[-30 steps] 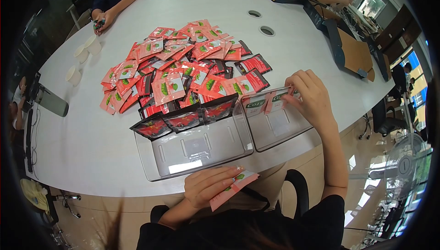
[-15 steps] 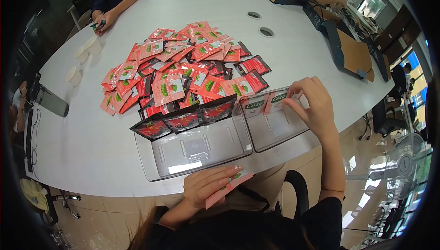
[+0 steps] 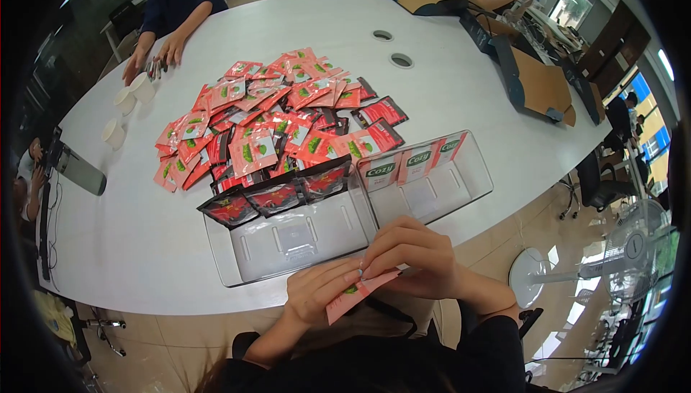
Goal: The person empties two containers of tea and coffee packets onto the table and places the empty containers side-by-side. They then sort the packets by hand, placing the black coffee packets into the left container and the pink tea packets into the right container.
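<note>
My left hand (image 3: 317,292) is closed on a pink packet (image 3: 353,298) in front of the table's near edge. My right hand (image 3: 414,260) meets it there, its fingers pinched at the packet's upper edge. Beyond them stand two clear plastic bins side by side. The left bin (image 3: 288,245) has three black-and-red packets (image 3: 276,197) upright along its far wall. In the right bin (image 3: 450,188), three pink Cozy packets (image 3: 415,165) stand in a row at the far side. A large heap of pink and black packets (image 3: 252,150) lies behind the bins.
Paper cups (image 3: 114,134) and a grey-green bottle (image 3: 80,170) are on the left of the white table (image 3: 144,249). A co-worker's hands (image 3: 170,49) rest at the far left edge. Opened cardboard boxes (image 3: 536,80) lie at the far right. A fan (image 3: 633,245) stands at the right.
My right hand has left the right bin and come to the packet in my left hand. Three pink packets now show fully in that bin. The co-worker's hands have moved apart.
</note>
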### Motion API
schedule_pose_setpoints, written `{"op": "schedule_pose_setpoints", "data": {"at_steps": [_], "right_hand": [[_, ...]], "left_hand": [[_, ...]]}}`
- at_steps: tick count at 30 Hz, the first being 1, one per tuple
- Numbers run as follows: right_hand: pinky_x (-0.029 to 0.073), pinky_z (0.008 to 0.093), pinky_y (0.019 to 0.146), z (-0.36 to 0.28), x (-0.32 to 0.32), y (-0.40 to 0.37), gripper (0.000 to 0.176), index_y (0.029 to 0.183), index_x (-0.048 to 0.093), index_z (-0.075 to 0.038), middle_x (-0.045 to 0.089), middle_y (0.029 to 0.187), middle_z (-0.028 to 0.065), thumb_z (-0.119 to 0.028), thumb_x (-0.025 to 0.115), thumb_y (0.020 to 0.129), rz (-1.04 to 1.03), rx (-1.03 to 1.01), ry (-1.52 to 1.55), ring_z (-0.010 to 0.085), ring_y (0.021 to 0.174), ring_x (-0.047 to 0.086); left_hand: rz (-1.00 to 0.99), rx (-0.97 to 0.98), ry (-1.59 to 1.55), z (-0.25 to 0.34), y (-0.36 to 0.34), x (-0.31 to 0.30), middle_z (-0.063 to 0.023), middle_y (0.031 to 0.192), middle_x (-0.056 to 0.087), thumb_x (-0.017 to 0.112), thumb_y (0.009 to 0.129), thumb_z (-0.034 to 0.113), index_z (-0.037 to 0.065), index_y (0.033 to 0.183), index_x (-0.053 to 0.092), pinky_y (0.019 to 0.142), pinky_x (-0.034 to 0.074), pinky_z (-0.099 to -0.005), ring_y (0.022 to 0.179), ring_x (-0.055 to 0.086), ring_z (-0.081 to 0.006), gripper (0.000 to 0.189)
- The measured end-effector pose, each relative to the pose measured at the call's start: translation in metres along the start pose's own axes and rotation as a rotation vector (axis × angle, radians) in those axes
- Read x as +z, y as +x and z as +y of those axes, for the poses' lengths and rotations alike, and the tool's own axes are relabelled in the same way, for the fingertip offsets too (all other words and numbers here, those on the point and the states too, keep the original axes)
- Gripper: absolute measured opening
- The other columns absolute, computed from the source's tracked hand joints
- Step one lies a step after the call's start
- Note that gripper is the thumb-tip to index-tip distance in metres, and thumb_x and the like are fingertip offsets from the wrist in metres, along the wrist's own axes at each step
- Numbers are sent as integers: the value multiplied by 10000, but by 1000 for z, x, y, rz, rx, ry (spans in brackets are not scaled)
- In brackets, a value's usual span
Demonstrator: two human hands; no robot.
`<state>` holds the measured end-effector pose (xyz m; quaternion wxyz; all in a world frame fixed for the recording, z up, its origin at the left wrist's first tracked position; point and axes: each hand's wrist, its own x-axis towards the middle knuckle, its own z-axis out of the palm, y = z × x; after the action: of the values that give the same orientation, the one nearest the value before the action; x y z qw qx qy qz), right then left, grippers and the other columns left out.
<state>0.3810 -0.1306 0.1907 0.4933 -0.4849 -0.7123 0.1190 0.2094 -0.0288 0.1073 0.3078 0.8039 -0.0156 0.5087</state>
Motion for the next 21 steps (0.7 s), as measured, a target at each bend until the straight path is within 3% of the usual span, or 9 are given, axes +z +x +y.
{"op": "schedule_pose_setpoints", "data": {"at_steps": [3,7,11,13,15,17,21], "right_hand": [[499,317,798,-5,-11,-5,205,974,643,-37,692,942,89,-55,747,798,64,25,90,228,851,639],[491,305,832,-10,-34,-25,198,984,631,7,670,947,90,94,659,809,406,177,63,214,912,652],[483,284,858,6,-65,-42,184,1058,607,34,648,994,104,91,565,888,725,250,-121,167,942,625],[482,272,863,15,-81,-49,185,1078,605,37,634,1020,102,77,544,908,781,315,-228,152,955,611],[481,262,867,24,-94,-57,190,1082,612,34,622,1043,97,71,535,912,782,369,-304,144,964,599],[484,255,860,33,-101,-59,184,1074,622,28,619,1056,92,62,539,913,755,336,-409,144,960,599],[498,259,843,47,-110,-63,183,1058,644,15,619,1065,78,57,549,907,741,310,-508,148,971,600]], "left_hand": [[18,-2,-45,0,3,0,-190,1057,701,664,903,234,6,1176,583,736,570,-322,942,707,-320,364],[148,-132,-204,20,19,-5,-245,1070,674,545,977,322,-34,1176,574,835,554,-442,966,677,-389,410],[303,-105,-816,61,48,-11,-243,1043,662,499,1002,345,-30,1257,513,891,514,-562,956,663,-405,454],[273,48,-1059,75,47,-17,-177,1249,531,423,990,487,62,1418,302,921,466,-631,1148,507,-387,616],[76,59,-1235,88,53,-34,-22,1486,392,391,986,539,207,1516,216,967,407,-677,1340,387,-313,649],[-222,-111,-1401,103,90,-54,162,1515,374,442,1018,393,321,1468,391,997,372,-686,1323,463,-204,459],[57,192,-1351,103,77,-30,180,1504,382,388,1013,478,354,1473,367,1011,346,-704,1351,428,-199,477]]}}
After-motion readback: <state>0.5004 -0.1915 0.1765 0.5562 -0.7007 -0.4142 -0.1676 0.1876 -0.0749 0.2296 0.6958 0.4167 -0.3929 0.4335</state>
